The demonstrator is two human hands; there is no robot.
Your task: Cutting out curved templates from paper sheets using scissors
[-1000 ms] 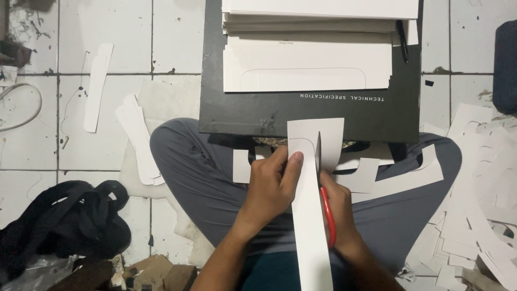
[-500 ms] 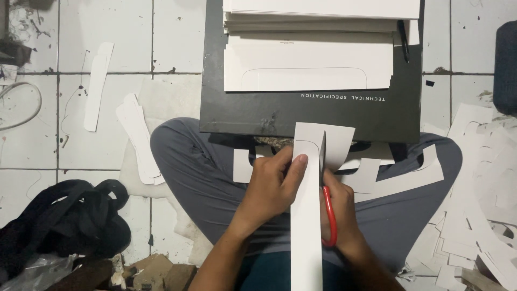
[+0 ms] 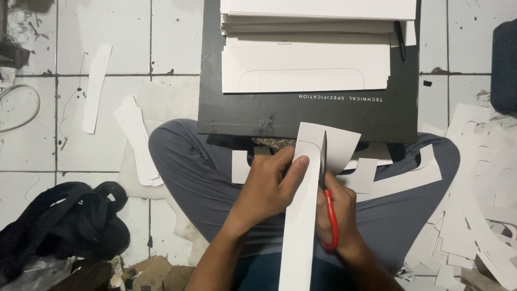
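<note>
My left hand [image 3: 272,186] grips a long white card strip [image 3: 302,215] over my lap, thumb laid along its left side. My right hand [image 3: 340,213] holds red-handled scissors [image 3: 327,207] under the strip's right edge. The blades point away from me and sit in a cut near the strip's far end [image 3: 336,145], where a curved pencil line is drawn. Cut white card pieces [image 3: 398,175] lie across my grey trousers [image 3: 188,167].
A black board [image 3: 258,110] lies on the tiled floor ahead, carrying stacked white cards [image 3: 307,64] and a black pen [image 3: 400,40]. White offcuts [image 3: 137,140] lie left, a heap of scraps [image 3: 479,215] right. Dark cloth [image 3: 59,226] sits lower left.
The strip has turned slightly clockwise and shifted right. The scissor blades have advanced farther up into the card's far end.
</note>
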